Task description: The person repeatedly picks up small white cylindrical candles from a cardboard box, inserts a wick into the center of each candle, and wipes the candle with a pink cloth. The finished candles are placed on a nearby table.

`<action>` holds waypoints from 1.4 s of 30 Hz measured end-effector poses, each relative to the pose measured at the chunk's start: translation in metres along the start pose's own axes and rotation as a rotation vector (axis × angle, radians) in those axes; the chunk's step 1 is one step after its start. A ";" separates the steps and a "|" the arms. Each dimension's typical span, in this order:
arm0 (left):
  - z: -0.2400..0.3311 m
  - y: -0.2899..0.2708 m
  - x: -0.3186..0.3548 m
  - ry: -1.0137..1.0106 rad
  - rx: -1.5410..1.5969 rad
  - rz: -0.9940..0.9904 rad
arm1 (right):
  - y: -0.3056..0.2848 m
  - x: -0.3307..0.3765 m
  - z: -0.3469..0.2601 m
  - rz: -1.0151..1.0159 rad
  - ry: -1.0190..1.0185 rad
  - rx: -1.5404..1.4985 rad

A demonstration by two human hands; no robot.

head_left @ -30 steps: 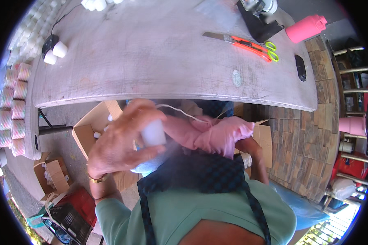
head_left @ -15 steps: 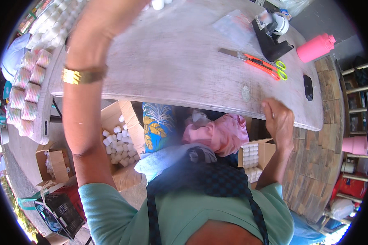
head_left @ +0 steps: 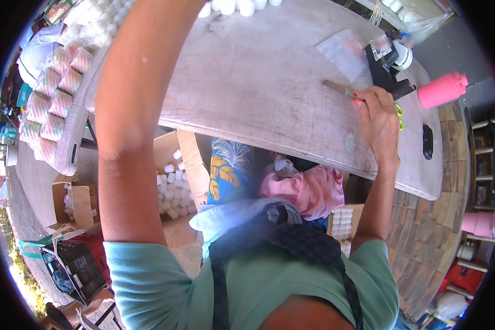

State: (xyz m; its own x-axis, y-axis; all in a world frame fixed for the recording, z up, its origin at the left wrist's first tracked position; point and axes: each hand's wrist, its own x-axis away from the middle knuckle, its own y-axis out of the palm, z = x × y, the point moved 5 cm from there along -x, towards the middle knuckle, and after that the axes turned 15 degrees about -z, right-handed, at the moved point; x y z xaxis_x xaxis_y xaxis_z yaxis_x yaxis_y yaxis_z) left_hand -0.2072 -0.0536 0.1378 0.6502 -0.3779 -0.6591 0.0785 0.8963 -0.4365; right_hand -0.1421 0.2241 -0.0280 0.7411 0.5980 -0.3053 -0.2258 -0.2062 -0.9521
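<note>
My right hand (head_left: 380,124) lies over an orange utility knife (head_left: 357,100) on the table, its fingers bent round the handle. A metal blade (head_left: 338,87) sticks out to the left of my fingertips. Beside the hand show the yellow-green loops of a pair of scissors (head_left: 399,115), partly covered by it. A black tape dispenser (head_left: 388,66) with a white roll stands just beyond. My left forearm (head_left: 143,71) reaches far across the table, and its hand is past the upper edge of the picture. Several white cylinders (head_left: 228,6) stand near where it leaves view.
The pale table (head_left: 247,82) also bears a clear plastic bag (head_left: 344,52), a pink bottle (head_left: 443,91) and a black oblong object (head_left: 427,142). Striped packs (head_left: 52,126) are stacked at left. Below, a cardboard box (head_left: 195,159) holds white pieces; pink cloth (head_left: 308,190) lies by my lap.
My right hand has gone from the table's front edge up onto the orange knife. My left arm has reached farther forward, taking its wrist out of view. The view has shifted a little.
</note>
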 end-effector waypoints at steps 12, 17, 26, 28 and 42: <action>0.022 0.120 0.232 -0.530 -0.574 -0.166 | 0.022 0.012 0.031 -0.146 0.151 0.302; 0.027 0.131 0.261 -0.649 -0.524 -0.090 | 0.020 0.023 0.014 -0.208 0.262 0.067; 0.031 0.132 0.280 -0.744 -0.430 -0.021 | 0.025 0.049 -0.107 -0.311 0.025 -0.518; 0.028 0.134 0.283 -0.720 -0.426 0.003 | 0.030 0.047 -0.128 -0.380 -0.003 -0.445; 0.027 0.139 0.282 -0.719 -0.534 -0.014 | 0.037 0.037 -0.161 -0.332 -0.249 -0.108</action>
State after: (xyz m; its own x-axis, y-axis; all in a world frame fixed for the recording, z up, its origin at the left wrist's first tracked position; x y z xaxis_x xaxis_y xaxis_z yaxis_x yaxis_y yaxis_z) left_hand 0.0078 -0.0294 -0.0924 0.9824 0.0096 -0.1866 -0.1553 0.5975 -0.7867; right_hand -0.0215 0.1142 -0.0718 0.5839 0.8118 0.0096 0.0760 -0.0429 -0.9962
